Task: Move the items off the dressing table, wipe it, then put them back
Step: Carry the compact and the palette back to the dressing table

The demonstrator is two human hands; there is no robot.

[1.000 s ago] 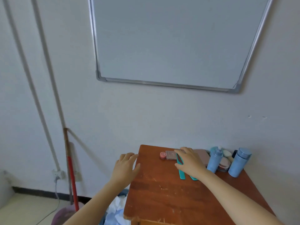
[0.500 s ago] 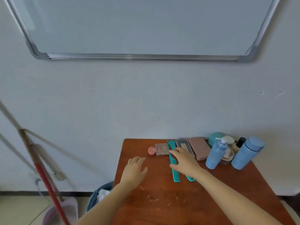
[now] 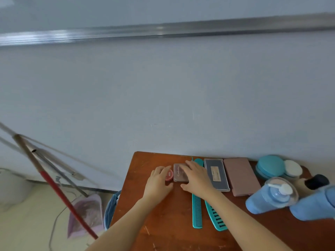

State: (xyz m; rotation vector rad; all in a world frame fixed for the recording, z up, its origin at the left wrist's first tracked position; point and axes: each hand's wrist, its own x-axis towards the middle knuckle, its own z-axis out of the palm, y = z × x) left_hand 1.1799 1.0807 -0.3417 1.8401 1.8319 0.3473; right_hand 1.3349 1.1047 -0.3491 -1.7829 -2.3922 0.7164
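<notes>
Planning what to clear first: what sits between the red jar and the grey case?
A small brown palette and two teal combs, partly under the right hand, in the head view.

I count one dressing table [image 3: 163, 214]. Two teal combs: fine comb [image 3: 197, 211], wide comb [image 3: 216, 219]. Three flat cases: small pink case [image 3: 178, 175], grey case [image 3: 216, 175], mauve case [image 3: 241, 176]. One red jar [image 3: 169, 175]. Two blue bottles: pump bottle [image 3: 268, 198], flask [image 3: 315, 205]. One teal tin [image 3: 271, 166], one white puff [image 3: 292, 169], one black-capped bottle [image 3: 316, 182].
</notes>
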